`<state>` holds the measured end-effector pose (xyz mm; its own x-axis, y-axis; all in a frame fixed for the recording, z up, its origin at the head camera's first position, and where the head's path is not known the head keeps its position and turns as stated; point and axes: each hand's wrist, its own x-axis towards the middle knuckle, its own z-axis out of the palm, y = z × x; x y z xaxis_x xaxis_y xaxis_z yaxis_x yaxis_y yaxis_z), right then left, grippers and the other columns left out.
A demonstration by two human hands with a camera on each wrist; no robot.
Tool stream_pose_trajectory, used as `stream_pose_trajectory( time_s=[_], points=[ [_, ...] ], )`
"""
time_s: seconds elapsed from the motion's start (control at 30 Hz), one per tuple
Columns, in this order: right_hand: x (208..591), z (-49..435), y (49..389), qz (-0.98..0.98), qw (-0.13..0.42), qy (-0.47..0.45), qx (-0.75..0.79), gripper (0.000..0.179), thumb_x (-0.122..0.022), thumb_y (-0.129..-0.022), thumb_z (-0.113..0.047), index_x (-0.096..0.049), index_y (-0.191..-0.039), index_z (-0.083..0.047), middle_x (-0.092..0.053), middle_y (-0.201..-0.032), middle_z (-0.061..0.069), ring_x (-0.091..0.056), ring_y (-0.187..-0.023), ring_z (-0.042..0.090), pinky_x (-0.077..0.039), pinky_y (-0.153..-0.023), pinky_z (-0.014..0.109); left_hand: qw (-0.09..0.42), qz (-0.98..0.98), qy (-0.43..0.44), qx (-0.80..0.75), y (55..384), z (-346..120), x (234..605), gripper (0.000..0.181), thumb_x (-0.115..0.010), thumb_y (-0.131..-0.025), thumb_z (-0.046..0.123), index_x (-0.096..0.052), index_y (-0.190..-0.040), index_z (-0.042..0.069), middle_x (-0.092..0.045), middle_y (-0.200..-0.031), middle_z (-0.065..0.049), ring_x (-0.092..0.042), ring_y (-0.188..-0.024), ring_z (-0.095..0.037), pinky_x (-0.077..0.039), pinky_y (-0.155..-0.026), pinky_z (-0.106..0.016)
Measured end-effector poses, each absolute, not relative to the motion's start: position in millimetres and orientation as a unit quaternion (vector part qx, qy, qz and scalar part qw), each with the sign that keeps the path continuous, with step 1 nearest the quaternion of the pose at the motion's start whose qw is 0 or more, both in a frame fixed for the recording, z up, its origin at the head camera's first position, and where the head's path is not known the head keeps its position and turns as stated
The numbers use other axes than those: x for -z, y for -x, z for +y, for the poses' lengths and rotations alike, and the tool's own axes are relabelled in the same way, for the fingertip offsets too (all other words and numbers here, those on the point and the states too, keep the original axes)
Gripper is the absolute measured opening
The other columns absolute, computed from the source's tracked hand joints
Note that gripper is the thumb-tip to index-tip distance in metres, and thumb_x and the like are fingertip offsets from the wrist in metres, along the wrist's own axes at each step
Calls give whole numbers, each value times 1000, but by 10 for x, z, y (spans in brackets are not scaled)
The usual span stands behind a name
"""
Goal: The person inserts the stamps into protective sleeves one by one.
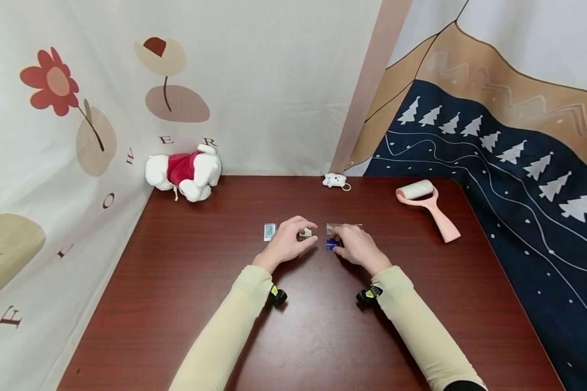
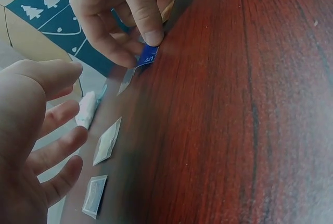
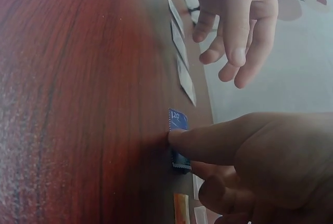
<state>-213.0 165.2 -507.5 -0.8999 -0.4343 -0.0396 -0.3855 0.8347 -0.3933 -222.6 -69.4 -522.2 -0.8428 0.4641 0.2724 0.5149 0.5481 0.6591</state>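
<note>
A blue postage stamp (image 1: 331, 245) with a perforated edge and the number 120 is pinched between thumb and fingers of my right hand (image 1: 357, 244), close to the tabletop. To its left my left hand (image 1: 289, 239) hovers with fingers loosely bent and nothing in them. Small flat clear packets lie in a row by the left hand: one packet (image 1: 269, 232) with a blue-green stamp in it, and another packet (image 1: 305, 233) partly behind the fingers. A clear sleeve (image 1: 330, 228) lies partly under the right hand. Beside that hand, the right wrist view shows an orange piece (image 3: 180, 208).
A white plush toy (image 1: 182, 168) in a red top lies at the back left of the brown table (image 1: 323, 336). A small white animal-shaped item (image 1: 335, 181) sits at the back edge. The pink lint roller (image 1: 428, 206) lies at the back right. Printed curtains hang behind.
</note>
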Motion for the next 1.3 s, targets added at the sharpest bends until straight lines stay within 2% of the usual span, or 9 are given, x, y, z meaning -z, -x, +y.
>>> stream_pose_trajectory(
  time_s=[0.27,0.53,0.83,1.07,1.3],
  points=[
    [5048,1624,2144,958,80,219,167,19,-81,-91,-15,-76,-109,-11,-73,-103,5,-69,-92,22,-59,-78,47,33,-874,287,390,2229,-713,5222,28,-77,-96,19,-76,-121,5,-72,-112,-9,-67,-97,-23,-56,-87,-39],
    [5059,1610,2148,958,68,237,144,12,-80,-89,-14,-73,-99,-15,-69,-99,5,-66,-88,23,-57,-71,47,38,-870,293,395,2247,-706,5207,27,-76,-97,20,-77,-119,5,-72,-111,-10,-67,-94,-23,-57,-83,-39],
    [5029,1611,2127,957,70,238,149,24,-85,-89,-19,-64,-100,-17,-66,-98,3,-63,-84,21,-54,-67,43,28,-874,284,394,2247,-692,5180,26,-76,-97,18,-77,-120,6,-72,-113,-8,-68,-93,-23,-57,-82,-36],
    [5015,1645,2121,956,56,240,158,17,-83,-92,-15,-67,-99,-17,-71,-98,1,-69,-88,23,-56,-68,46,37,-876,284,387,2282,-661,5151,25,-76,-97,19,-77,-117,5,-72,-111,-6,-70,-93,-25,-57,-81,-36],
    [5006,1780,2103,944,64,227,230,12,-77,-96,-11,-74,-104,-19,-76,-99,-1,-72,-95,22,-59,-78,48,12,-894,276,354,2375,-517,5115,26,-75,-98,21,-77,-120,8,-73,-115,-6,-69,-106,-25,-56,-92,-40]
  ],
)
